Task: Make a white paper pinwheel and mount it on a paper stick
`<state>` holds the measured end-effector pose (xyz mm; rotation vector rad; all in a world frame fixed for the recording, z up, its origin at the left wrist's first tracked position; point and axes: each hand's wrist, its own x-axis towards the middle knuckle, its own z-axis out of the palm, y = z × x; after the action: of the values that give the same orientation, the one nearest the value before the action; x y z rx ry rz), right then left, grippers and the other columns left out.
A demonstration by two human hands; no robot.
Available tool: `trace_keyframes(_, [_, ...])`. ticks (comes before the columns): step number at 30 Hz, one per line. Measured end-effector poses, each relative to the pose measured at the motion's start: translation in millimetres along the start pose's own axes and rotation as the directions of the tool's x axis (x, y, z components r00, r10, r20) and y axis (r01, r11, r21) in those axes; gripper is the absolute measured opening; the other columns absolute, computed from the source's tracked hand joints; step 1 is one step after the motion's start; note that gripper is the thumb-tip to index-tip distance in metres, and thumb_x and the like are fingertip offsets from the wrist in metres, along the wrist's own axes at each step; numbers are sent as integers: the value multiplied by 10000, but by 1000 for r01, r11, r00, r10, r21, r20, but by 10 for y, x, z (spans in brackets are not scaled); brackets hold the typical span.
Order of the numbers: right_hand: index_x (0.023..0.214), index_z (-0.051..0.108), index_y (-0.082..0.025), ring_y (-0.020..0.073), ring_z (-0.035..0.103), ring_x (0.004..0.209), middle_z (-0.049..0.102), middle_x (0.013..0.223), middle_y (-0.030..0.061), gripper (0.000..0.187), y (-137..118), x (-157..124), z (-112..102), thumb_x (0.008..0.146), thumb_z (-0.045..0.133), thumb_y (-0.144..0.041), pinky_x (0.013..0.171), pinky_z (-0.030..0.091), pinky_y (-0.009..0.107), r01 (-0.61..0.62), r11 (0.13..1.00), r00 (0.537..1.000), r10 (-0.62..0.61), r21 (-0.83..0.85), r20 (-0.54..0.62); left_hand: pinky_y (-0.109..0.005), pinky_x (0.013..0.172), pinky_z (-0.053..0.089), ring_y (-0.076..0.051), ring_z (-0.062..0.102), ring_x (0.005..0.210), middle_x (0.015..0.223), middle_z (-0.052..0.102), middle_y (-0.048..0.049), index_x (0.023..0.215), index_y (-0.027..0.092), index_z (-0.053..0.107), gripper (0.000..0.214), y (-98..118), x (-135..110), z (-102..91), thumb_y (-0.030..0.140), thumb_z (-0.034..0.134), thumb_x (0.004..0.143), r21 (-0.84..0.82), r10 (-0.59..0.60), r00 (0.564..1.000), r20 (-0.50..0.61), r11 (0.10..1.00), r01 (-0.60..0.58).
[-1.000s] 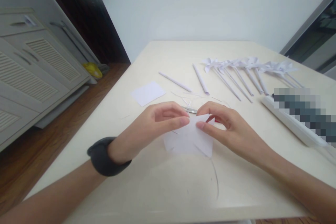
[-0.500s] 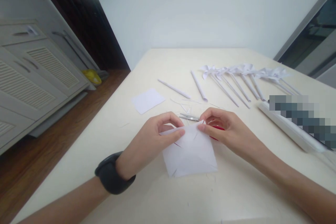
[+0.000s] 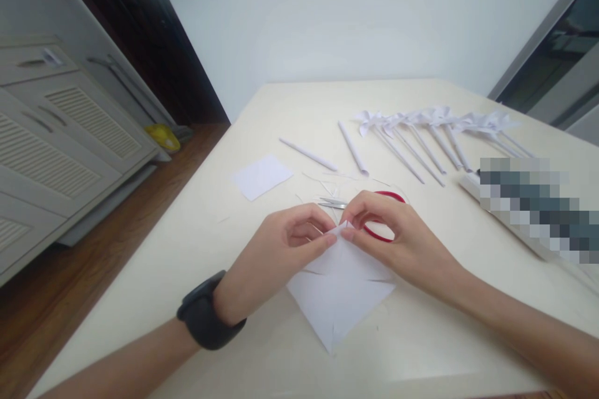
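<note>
Paper square (image 3: 339, 299), slit: left hand (image 3: 287, 240) and right hand (image 3: 400, 227) pinch its far corner, seemingly for control, scissors (image 3: 340, 204) just beyond.

Louvred cabinets (image 3: 88, 131), a wooden floor (image 3: 203, 140) and a dark door (image 3: 154, 31) suggest a home.

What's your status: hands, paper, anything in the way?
Left hand and right hand pinching slit paper square near its far corner. Red-handled scissors just beyond, partly behind right hand. Thin paper offcuts beside them.
</note>
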<state>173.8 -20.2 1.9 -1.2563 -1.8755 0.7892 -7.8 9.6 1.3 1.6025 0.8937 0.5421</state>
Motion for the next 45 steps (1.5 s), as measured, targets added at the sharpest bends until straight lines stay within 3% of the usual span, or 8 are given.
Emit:
trace_keyframes(5, [812, 537, -184, 104, 533, 751, 573, 794, -23, 44, -25, -29, -19, 813, 526, -141, 667, 433, 249, 52, 998, 998, -53, -24, -32, -230, 656, 471, -131, 591, 739, 831, 625, -10, 844, 195, 555, 67, 43, -7, 46, 237, 514, 812, 58, 73, 996, -52, 996, -70])
trace_keyframes(10, [814, 546, -174, 106, 516, 739, 551, 791, -11, 68, -20, -59, 5, 796, 538, -109, 646, 424, 246, 158, 981, 984, -166, -112, -69, -187, 601, 448, -113, 577, 709, 776, 625, -1, 790, 180, 574, 131, 63, -11, 63, 295, 518, 816, 62, 75, 995, -66, 996, -70])
trace_keyframes(17, [874, 603, -173, 132, 520, 790, 541, 890, 41, 123, 45, -93, 34, 809, 518, -113, 683, 429, 264, 321, 856, 921, -382, -405, -78, -172, 546, 428, -107, 569, 681, 789, 625, 1, 775, 184, 559, 151, 39, -22, 53, 316, 504, 824, 35, 22, 998, -59, 999, -20])
trace_keyframes(24, [871, 631, -153, 141, 519, 761, 562, 860, 62, 140, 46, -84, 15, 802, 525, -93, 639, 435, 274, 393, 801, 875, -476, -451, -82, -153, 484, 386, -83, 525, 607, 720, 605, 12, 768, 181, 565, 151, 33, -38, 53, 319, 524, 813, -60, 1, 997, -77, 998, -6])
trace_keyframes(33, [1020, 602, -160, 178, 534, 836, 562, 929, 87, 287, 27, -127, -18, 765, 538, -45, 696, 462, 319, 449, 773, 840, -537, -449, -84, -169, 542, 420, -80, 538, 635, 749, 614, 14, 778, 170, 569, 103, 101, -53, 52, 265, 545, 809, -220, 37, 994, -101, 974, -59])
trace_keyframes(37, [1125, 543, -198, 192, 519, 877, 539, 1008, 86, 421, 29, -155, -15, 748, 526, -13, 713, 462, 347, 460, 756, 825, -558, -466, -91, -193, 561, 443, -108, 574, 677, 805, 645, -9, 796, 166, 580, 98, 109, -58, 50, 262, 561, 795, -182, 53, 987, -149, 980, -80])
trace_keyframes(41, [1112, 555, -196, 206, 509, 891, 525, 1014, 88, 450, 31, -181, 12, 717, 533, 19, 702, 454, 361, 470, 731, 808, -582, -494, -93, -198, 589, 460, -121, 603, 715, 820, 666, -12, 797, 165, 594, 94, 107, -65, 53, 255, 566, 792, -126, 89, 977, -196, 985, -115])
trace_keyframes(45, [1130, 548, -183, 203, 499, 921, 513, 1027, 85, 454, -12, -187, 36, 726, 511, 21, 725, 440, 359, 434, 790, 836, -532, -434, -132, -193, 622, 462, -115, 604, 731, 828, 669, -9, 799, 167, 598, 90, 107, -74, 59, 249, 561, 798, -65, 118, 967, -227, 989, -136])
